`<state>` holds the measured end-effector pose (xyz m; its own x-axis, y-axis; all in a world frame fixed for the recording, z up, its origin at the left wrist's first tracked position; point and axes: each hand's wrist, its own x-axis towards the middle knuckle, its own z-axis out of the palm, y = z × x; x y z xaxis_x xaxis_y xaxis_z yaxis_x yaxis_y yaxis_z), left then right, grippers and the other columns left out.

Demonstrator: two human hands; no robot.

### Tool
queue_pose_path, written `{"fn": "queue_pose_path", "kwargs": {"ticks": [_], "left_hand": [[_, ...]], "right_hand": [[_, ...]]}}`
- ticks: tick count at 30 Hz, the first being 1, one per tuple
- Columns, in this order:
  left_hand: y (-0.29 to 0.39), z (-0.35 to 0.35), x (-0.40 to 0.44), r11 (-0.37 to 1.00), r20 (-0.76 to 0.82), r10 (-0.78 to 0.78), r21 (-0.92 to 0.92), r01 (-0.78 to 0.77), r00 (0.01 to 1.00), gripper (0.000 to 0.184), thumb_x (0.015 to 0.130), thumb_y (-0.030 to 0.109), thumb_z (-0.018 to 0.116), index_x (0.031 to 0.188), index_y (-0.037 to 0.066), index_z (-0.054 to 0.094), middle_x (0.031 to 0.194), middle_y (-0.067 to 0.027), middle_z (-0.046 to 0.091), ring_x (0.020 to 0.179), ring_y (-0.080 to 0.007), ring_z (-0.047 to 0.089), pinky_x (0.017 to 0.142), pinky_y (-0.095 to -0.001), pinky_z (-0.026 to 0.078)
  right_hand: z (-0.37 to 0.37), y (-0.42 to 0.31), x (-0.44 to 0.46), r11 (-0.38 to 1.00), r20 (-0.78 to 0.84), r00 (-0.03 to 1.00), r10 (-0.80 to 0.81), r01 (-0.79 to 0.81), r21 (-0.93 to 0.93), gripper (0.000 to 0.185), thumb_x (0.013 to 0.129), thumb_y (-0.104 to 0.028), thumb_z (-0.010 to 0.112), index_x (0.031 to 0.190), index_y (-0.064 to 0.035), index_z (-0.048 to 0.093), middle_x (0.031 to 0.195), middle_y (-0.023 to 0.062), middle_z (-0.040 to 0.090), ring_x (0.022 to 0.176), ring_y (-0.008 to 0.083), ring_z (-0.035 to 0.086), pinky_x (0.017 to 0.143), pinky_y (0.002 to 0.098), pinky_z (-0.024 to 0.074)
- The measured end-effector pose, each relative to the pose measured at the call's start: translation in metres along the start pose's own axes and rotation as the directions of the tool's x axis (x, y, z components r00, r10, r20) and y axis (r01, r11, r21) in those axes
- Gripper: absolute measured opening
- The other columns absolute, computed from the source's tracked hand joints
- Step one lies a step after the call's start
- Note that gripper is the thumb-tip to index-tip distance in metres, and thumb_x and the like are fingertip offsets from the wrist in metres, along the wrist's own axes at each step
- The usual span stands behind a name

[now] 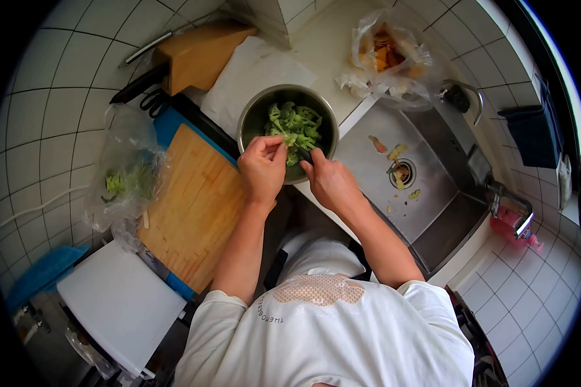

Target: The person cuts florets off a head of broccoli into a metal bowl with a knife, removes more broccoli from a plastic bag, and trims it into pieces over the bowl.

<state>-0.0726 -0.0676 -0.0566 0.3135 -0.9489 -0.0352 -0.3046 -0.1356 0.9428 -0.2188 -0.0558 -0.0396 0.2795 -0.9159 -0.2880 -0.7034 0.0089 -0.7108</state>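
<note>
A round metal bowl holds green broccoli pieces. Over its near left rim, my left hand pinches a broccoli piece between thumb and fingertips. My right hand is closed around the dark handle of a small knife, above the near right part of the bowl. The knife's blade is hard to make out against the broccoli. Both hands are close together, with the held piece between them.
A wooden cutting board lies left of the bowl, near a plastic bag with greens. To the right, a metal sink has peelings around its drain. Behind stand a knife block and a bag with orange pieces.
</note>
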Motion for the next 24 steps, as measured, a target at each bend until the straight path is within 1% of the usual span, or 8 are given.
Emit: {"fn": "queue_pose_path", "kwargs": {"ticks": [5,11,13,14,16,19,23,24], "left_hand": [[0.003,-0.014,0.011,0.989,-0.042,-0.041,-0.143,0.035,0.998,0.015,0.079,-0.008,0.061,0.093,-0.005,0.061,0.085,-0.0083,0.065,0.075,-0.0129,0.064,0.067,-0.0230,0.052],[-0.010,-0.027,0.026,0.992,0.059,-0.116,-0.047,0.119,0.992,0.030,0.078,-0.007,0.060,0.107,-0.001,0.058,0.103,-0.0105,0.061,0.082,-0.0168,0.064,0.067,-0.0253,0.053],[-0.005,-0.025,0.030,0.930,0.242,0.056,0.341,-0.139,0.969,0.037,0.073,-0.003,0.066,0.110,0.002,0.059,0.113,-0.0133,0.055,0.094,-0.0252,0.061,0.075,-0.0320,0.052],[-0.005,-0.020,0.032,0.930,0.240,0.055,0.342,-0.138,0.969,0.037,0.073,-0.003,0.066,0.110,0.002,0.059,0.113,-0.0133,0.055,0.094,-0.0252,0.061,0.075,-0.0320,0.052],[-0.009,-0.004,0.037,0.696,0.390,0.321,0.521,-0.494,0.863,0.039,0.070,0.003,0.070,0.108,0.005,0.060,0.119,-0.0156,0.050,0.100,-0.0328,0.055,0.083,-0.0378,0.049],[-0.026,0.017,0.052,0.717,0.468,0.202,0.528,-0.455,0.860,0.036,0.071,0.007,0.071,0.105,0.006,0.061,0.116,-0.0139,0.051,0.098,-0.0322,0.055,0.085,-0.0384,0.047],[-0.025,0.010,0.066,0.885,0.340,0.178,0.355,-0.301,0.923,0.035,0.070,0.009,0.072,0.103,0.010,0.062,0.091,-0.0093,0.061,0.083,-0.0284,0.060,0.074,-0.0345,0.050],[-0.009,0.000,0.065,0.912,0.386,-0.058,0.395,-0.108,0.920,0.031,0.077,0.007,0.068,0.107,0.008,0.061,0.086,-0.0066,0.063,0.077,-0.0207,0.062,0.069,-0.0292,0.052]], "right_hand": [[0.007,0.011,-0.001,1.000,-0.045,0.999,0.022,-0.021,0.014,0.025,0.092,-0.026,0.050,0.091,-0.0011,0.045,0.066,0.0251,0.060,0.066,0.0455,0.059,0.058,0.0536,0.0454],[-0.014,0.017,-0.005,0.995,-0.084,0.992,0.094,-0.092,0.027,0.024,0.092,-0.025,0.051,0.094,-0.0019,0.045,0.068,0.0263,0.059,0.069,0.0471,0.057,0.059,0.0543,0.0440],[-0.019,0.020,-0.003,0.993,-0.085,0.990,0.114,-0.111,0.044,0.024,0.092,-0.025,0.051,0.094,-0.0020,0.046,0.069,0.0267,0.058,0.068,0.0479,0.056,0.059,0.0543,0.0434],[-0.019,0.022,-0.002,0.991,-0.115,0.987,0.115,-0.106,0.078,0.023,0.092,-0.025,0.051,0.094,-0.0022,0.046,0.069,0.0266,0.058,0.068,0.0478,0.056,0.059,0.0543,0.0432],[-0.017,0.026,0.002,0.986,-0.152,0.980,0.126,-0.106,0.131,0.023,0.091,-0.025,0.052,0.092,-0.0028,0.048,0.069,0.0263,0.059,0.068,0.0475,0.056,0.059,0.0540,0.0430],[-0.016,0.021,0.007,0.989,-0.166,0.978,0.130,-0.117,0.089,0.023,0.090,-0.025,0.054,0.092,-0.0031,0.049,0.069,0.0258,0.059,0.068,0.0471,0.056,0.059,0.0537,0.0432],[-0.011,0.026,0.010,0.988,-0.207,0.970,0.126,-0.104,0.115,0.022,0.090,-0.025,0.054,0.094,-0.0037,0.049,0.069,0.0252,0.059,0.068,0.0467,0.057,0.059,0.0530,0.0438],[-0.011,0.027,0.011,0.986,-0.204,0.970,0.135,-0.111,0.123,0.022,0.089,-0.025,0.055,0.094,-0.0038,0.049,0.069,0.0249,0.059,0.068,0.0465,0.057,0.059,0.0526,0.0441]]}}
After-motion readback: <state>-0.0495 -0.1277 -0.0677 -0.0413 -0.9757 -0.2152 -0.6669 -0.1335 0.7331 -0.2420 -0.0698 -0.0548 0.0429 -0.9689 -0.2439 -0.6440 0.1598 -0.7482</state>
